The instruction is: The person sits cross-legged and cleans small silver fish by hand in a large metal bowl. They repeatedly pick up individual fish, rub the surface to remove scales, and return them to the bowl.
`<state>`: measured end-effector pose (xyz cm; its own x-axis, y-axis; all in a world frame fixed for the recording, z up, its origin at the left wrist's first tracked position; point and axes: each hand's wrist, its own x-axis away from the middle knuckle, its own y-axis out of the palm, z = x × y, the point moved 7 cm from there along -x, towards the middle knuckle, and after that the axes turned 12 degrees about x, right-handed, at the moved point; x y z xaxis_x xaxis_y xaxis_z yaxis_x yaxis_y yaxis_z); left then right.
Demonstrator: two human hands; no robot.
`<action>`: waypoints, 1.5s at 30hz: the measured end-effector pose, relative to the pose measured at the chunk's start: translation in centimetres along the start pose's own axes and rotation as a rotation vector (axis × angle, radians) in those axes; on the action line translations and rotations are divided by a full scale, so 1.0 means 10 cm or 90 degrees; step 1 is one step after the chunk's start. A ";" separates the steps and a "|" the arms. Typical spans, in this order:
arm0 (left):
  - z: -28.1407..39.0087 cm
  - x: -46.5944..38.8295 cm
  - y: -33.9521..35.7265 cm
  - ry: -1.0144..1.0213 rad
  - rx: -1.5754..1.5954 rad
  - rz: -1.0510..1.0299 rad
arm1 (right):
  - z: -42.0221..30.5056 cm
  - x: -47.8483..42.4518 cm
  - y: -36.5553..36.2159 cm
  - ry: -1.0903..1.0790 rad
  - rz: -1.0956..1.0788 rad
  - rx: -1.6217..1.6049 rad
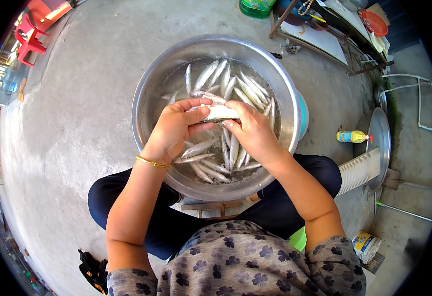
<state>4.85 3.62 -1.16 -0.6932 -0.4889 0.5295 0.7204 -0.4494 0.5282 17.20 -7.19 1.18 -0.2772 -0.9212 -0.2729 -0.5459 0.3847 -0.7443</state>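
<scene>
Over a large metal basin (216,40) I hold a small silvery fish (219,112) between both hands. The fingers and thumb of my left hand (181,120) grip one end of it. On the other end, my right hand (251,127) pinches it with thumb and fingertips. White bits cling to the fish and to my right fingers. Below, several slender silvery fish (253,90) lie in shallow water in the basin, some with their heads toward the rim. More fish (201,148) rest in the near half, partly hidden under my hands and wrists.
To the right stand a yellow bottle (353,136) with a red cap and a large metal lid or tray (382,129). A low wooden stool (212,206) sits between my legs. A table (319,37) is at the upper right, and a red plastic chair (31,40) at the far left.
</scene>
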 end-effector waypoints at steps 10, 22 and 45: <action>0.18 0.04 -0.09 0.087 -0.070 0.015 | 0.11 0.06 0.09 0.255 -0.203 -0.578; 0.18 0.05 -0.02 0.155 -0.125 0.008 | 0.32 0.10 0.20 0.368 -0.144 -0.536; 0.09 0.02 -0.06 0.096 -0.086 0.029 | 0.29 0.10 0.10 0.189 -0.040 -0.146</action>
<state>4.23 4.44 -0.75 -0.6558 -0.6129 0.4407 0.7546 -0.5150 0.4066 18.67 -7.91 -1.68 -0.4357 -0.8999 -0.0176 -0.7229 0.3615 -0.5888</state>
